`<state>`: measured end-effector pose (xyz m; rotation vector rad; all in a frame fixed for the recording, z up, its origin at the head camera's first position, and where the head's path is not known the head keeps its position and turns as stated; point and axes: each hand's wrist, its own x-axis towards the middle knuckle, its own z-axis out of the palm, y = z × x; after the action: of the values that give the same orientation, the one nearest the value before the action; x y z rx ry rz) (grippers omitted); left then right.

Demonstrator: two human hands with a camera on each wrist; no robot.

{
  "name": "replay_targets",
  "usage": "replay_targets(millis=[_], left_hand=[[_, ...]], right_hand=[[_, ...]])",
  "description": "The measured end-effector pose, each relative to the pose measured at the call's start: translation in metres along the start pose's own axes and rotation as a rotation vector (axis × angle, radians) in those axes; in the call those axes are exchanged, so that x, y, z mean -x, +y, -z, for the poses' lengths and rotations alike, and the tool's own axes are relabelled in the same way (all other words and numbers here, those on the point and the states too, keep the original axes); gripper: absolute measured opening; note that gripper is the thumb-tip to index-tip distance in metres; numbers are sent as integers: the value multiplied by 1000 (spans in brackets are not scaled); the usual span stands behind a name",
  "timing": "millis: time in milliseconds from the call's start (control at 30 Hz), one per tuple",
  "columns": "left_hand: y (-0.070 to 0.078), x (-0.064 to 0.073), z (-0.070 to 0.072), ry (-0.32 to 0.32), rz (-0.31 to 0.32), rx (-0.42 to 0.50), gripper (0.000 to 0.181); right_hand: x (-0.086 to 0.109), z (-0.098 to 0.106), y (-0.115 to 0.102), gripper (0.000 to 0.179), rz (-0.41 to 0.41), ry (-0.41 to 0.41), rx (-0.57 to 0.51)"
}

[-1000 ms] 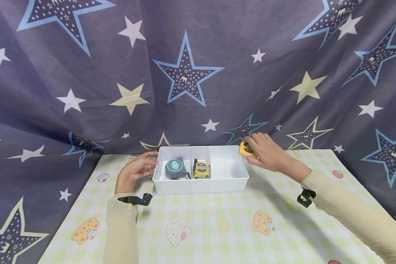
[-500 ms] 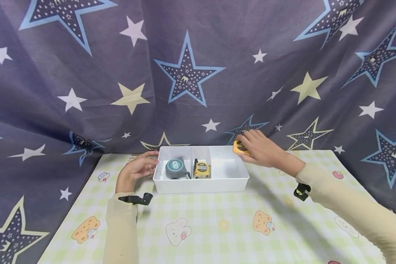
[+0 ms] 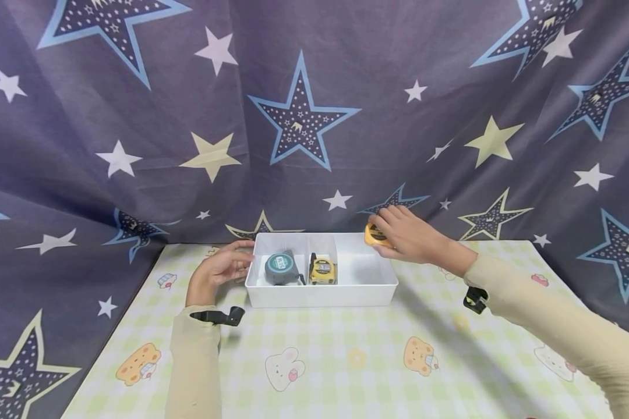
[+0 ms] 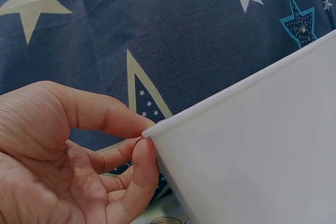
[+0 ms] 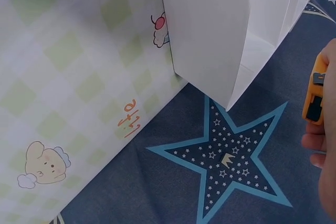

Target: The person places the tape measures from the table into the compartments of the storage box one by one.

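A white divided box (image 3: 325, 295) stands on the table. My left hand (image 3: 222, 269) holds its left end, with curled fingers (image 4: 144, 166) at the rim's corner in the left wrist view. A dark grey tape measure with a teal label (image 3: 281, 267) lies in the left compartment. The middle one holds a yellow tape measure (image 3: 322, 270). Above the back of the right compartment, my right hand (image 3: 406, 235) grips an orange and black tape measure (image 3: 375, 235). At the right edge of the right wrist view, this tape measure (image 5: 315, 90) is partly covered by the hand.
The table has a green and white checked cloth (image 3: 346, 372) with cartoon prints. A dark curtain with stars (image 3: 272, 192) hangs close behind the box. Black wrist mounts (image 3: 474, 299) sit on both beige sleeves.
My right hand has carried the orange tape measure left, from the box's right end to over the right compartment. The left hand and the box have stayed in place.
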<state>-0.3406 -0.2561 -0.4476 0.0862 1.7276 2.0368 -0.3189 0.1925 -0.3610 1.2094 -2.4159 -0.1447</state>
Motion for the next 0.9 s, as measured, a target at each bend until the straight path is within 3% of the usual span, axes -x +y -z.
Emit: replay_targets(millis=[467, 900], left_hand=[[1, 0, 0, 18, 12, 1, 47], [1, 0, 0, 22, 12, -4, 49]], right_hand=[[-9, -1, -1, 47, 28, -61, 4], [-24, 4, -12, 51, 31, -187, -53]])
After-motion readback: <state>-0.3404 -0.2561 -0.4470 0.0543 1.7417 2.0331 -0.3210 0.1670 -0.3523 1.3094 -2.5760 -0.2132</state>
